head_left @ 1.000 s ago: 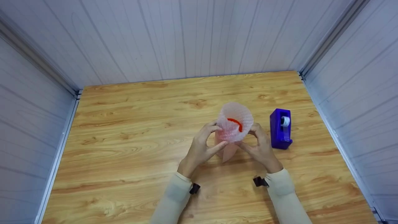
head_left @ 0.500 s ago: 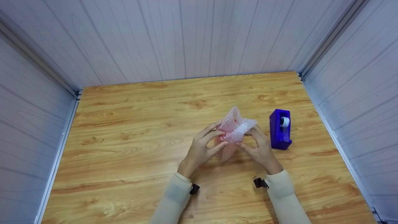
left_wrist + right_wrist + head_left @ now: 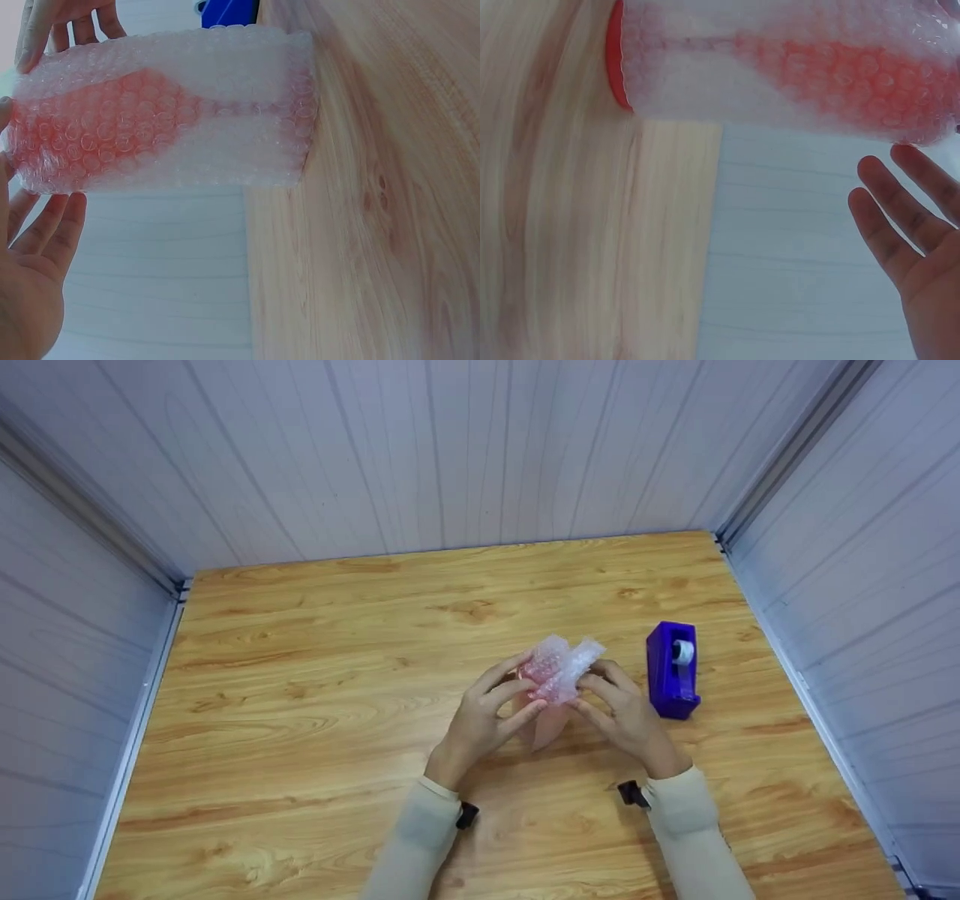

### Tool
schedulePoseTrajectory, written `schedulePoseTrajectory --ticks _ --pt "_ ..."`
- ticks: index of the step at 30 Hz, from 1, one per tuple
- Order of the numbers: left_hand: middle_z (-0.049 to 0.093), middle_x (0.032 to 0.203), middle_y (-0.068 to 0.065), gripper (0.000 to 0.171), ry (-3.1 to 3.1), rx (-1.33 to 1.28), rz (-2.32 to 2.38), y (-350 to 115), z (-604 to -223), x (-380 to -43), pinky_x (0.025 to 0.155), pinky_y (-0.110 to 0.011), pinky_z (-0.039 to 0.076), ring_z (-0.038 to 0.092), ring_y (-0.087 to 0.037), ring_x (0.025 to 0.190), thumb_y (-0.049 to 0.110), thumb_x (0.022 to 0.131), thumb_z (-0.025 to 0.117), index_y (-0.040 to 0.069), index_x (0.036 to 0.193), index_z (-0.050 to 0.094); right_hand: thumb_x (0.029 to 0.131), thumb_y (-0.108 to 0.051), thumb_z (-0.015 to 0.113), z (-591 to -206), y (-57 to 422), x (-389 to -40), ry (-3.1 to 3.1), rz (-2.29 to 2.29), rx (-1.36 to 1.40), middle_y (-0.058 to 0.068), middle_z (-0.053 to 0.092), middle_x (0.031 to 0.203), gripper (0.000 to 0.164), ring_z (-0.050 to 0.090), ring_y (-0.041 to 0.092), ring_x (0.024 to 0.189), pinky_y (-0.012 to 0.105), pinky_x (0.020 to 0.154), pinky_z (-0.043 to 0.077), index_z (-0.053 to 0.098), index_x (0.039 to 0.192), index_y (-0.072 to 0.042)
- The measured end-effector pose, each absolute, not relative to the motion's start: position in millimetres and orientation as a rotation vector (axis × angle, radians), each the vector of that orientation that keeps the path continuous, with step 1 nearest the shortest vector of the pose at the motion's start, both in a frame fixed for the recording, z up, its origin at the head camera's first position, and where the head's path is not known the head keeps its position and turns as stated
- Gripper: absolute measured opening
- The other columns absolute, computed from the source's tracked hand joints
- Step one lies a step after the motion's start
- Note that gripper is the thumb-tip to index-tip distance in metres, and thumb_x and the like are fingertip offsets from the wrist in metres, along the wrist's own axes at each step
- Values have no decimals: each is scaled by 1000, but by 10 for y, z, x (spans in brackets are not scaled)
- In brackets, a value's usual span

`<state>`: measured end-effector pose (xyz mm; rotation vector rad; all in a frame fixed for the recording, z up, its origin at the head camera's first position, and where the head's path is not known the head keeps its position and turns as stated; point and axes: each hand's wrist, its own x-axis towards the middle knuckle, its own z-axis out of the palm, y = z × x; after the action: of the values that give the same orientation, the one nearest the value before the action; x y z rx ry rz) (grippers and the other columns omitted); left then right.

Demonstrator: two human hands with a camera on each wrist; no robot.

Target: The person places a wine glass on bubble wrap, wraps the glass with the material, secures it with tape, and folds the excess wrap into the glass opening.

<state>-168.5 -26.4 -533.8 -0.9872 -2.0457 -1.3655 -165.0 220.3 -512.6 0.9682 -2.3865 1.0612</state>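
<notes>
A red stemmed goblet [image 3: 124, 120] shows through a sleeve of bubble wrap [image 3: 247, 161], standing upright on the table. Its red foot [image 3: 616, 60] peeks out below the wrap in the right wrist view. At the left side of the top, my left hand [image 3: 478, 724] grips the bubble wrap between thumb and fingers. Opposite it, my right hand [image 3: 634, 720] pinches the upper edge of the wrap, with the other fingers spread out beside it. The top of the wrap is pushed inward and creased, covering the goblet's rim in the head view.
A blue tape dispenser [image 3: 671, 671] with a white roll stands on the wooden table [image 3: 300, 735], just right of my right hand. Pale panel walls [image 3: 450, 450] enclose the back and both sides.
The bubble wrap's round top opening has been folded inward and flattened, hiding the red rim seen earlier. My right fingers have moved in toward the fold; my left hand stays nearly in place.
</notes>
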Motion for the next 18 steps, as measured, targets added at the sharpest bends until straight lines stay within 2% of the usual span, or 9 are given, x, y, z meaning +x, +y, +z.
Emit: schedulePoseTrajectory --ticks 4,11,14,18 --pt "54 142 -13 20 -2059 -991 -1317 -260 -5335 -1699 96 -30 51 55 -25 125 17 90 77 2 102 73 87 -6 76 -5096 2220 -1652 -2421 1017 999 16 55 131 29 60 28 111 45 90 54 70 116 -10" --pt "55 140 -14 21 -2069 -998 -1271 -262 -5323 -1702 95 -29 51 55 -24 124 18 90 77 2 101 71 92 -7 71 -5085 2222 -1653 -2422 1036 1033 18 52 130 24 62 29 107 43 86 56 71 116 -8" --pt "54 140 -15 24 -2073 -990 -1223 -253 -5322 -1695 100 -31 48 55 -25 125 20 91 76 3 105 68 92 -7 71 -5090 2228 -1658 -2430 1041 1028 19 52 131 22 62 29 106 43 85 56 71 114 -8" --pt "53 141 -18 27 -2082 -995 -1139 -237 -5311 -1674 99 -33 49 57 -26 119 21 92 75 7 112 65 90 -4 72 -5101 2234 -1664 -2426 1040 1032 19 52 130 23 62 29 106 44 84 56 71 112 -8"
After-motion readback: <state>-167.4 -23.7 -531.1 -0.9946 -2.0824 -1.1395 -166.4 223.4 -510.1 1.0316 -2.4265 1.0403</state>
